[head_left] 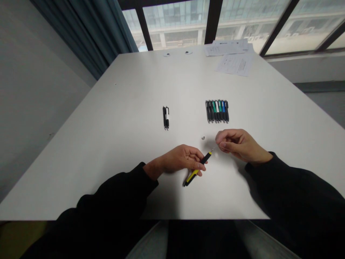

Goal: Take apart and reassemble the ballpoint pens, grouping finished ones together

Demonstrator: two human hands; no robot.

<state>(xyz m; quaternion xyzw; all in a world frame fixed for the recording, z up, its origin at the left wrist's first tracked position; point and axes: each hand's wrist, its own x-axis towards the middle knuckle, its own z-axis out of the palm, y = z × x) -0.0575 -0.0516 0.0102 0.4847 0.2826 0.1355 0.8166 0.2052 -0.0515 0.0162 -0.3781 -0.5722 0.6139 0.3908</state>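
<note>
My left hand (189, 159) is closed around a yellow and black pen (193, 175), held at a slant with its front end up and to the right. A thin metallic tip shows at that end, and no cone covers it. Just beyond it, my right hand (234, 143) is pinched, thumb against fingers; whatever it holds is too small or hidden to make out. On the table between and above the hands lies a small silver piece (203, 138), perhaps a pen's tip cone.
A row of several pens (217, 111) with black, green, white and blue barrels lies beyond my right hand. Two pens (166, 118) lie side by side farther left. Printed papers (234, 64) rest at the white table's (129, 144) far edge, by the window.
</note>
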